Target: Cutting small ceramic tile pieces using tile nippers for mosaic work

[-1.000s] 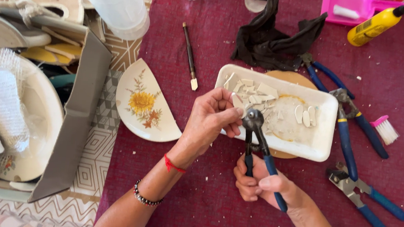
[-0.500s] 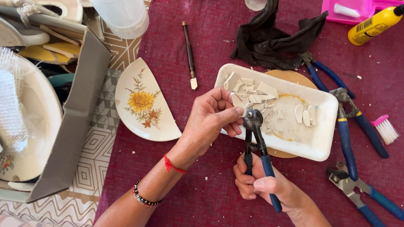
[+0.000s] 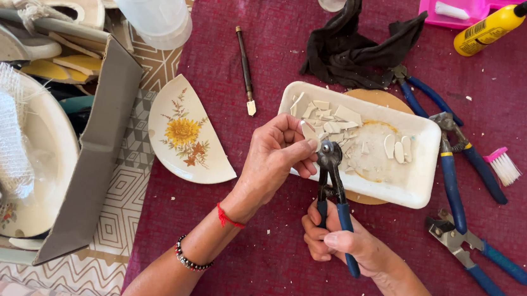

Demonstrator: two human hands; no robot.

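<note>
My left hand (image 3: 275, 162) pinches a small, pale tile piece (image 3: 309, 131) over the white tray (image 3: 422, 181) – my right hand (image 3: 338, 240) squeezes the blue-handled nippers (image 3: 331, 186), biting its edge.

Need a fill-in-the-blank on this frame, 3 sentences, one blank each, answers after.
1. The right hand grips nippers with ____ handles.
2. The left hand pinches a small ceramic shard over the white ____ tray.
3. The half plate on the maroon cloth shows a ____ flower.

Missing words: blue; rectangular; yellow
</note>
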